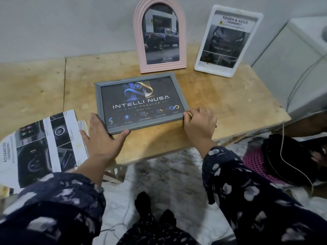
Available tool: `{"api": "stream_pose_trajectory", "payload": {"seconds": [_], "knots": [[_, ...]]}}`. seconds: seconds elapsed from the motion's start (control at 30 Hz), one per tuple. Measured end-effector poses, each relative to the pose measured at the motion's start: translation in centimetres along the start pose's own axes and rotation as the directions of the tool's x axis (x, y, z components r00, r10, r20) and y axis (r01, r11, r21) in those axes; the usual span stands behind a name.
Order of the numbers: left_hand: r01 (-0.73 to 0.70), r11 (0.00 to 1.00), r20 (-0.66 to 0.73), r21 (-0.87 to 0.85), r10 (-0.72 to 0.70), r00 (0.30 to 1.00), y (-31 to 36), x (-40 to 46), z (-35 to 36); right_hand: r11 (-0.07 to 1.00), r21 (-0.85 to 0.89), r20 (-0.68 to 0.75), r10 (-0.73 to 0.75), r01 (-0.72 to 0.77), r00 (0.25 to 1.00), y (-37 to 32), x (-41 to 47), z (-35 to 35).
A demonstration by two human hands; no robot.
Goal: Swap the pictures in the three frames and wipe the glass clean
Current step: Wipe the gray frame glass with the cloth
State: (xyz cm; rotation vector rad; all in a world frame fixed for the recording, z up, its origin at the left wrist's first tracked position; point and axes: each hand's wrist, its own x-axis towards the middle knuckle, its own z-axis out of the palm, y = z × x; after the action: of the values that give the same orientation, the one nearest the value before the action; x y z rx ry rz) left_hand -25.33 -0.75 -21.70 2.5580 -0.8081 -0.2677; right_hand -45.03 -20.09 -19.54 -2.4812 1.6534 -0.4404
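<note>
A grey frame lies flat on the wooden table, showing a dark "Intelli Nusa" picture. My left hand holds its near left corner, thumb along the front edge and fingers along the left side. At the near right corner, my right hand has its fingers curled against the frame. A pink arched frame with a truck picture stands upright behind it. To the right, a white frame with a "Tough & Agile" car sheet leans against the wall.
A loose printed sheet headed "Advanced" overhangs the table's left front edge. A white appliance stands at the right with a cable hanging down. Dark bags lie on the marble floor at the right, below the table edge.
</note>
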Motion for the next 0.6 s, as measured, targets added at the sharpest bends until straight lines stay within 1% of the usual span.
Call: {"api": "stream_pose_trajectory", "payload": {"seconds": [0.1,0.23,0.27,0.33,0.4,0.47,0.5,0.6], "knots": [[0.007,1.000,-0.012,0.031,-0.007,1.000,0.0,-0.1,0.2,0.994,-0.103,0.108,-0.032,0.043,0.994,-0.2,0.6,0.1],[0.003,0.999,-0.025,0.042,-0.002,1.000,0.2,-0.3,0.2,0.979,-0.178,0.167,-0.066,0.095,0.984,-0.6,1.1,-0.1],[0.004,0.999,-0.028,0.053,-0.003,1.000,0.2,-0.3,0.2,0.974,-0.182,0.160,-0.103,0.132,0.982,-0.9,1.0,-0.1],[0.007,0.998,-0.035,0.069,-0.004,0.999,0.1,-0.4,0.3,0.953,-0.188,0.087,-0.223,0.236,0.971,-1.9,0.3,0.5],[0.009,0.997,-0.041,0.078,-0.005,0.999,0.1,-0.4,0.4,0.930,-0.210,0.034,-0.301,0.301,0.953,-3.3,-0.4,0.8],[0.010,0.997,-0.047,0.070,-0.007,0.999,0.1,-0.5,0.4,0.918,-0.209,-0.031,-0.351,0.338,0.936,-4.2,-0.6,0.9],[0.010,0.998,-0.051,0.063,-0.006,0.999,0.2,-0.5,0.4,0.913,-0.205,-0.041,-0.369,0.354,0.928,-4.6,-0.5,1.0],[0.011,0.998,-0.065,0.065,-0.007,0.998,0.3,-0.6,0.4,0.904,-0.190,-0.023,-0.394,0.383,0.919,-4.9,-0.5,1.0]]}}
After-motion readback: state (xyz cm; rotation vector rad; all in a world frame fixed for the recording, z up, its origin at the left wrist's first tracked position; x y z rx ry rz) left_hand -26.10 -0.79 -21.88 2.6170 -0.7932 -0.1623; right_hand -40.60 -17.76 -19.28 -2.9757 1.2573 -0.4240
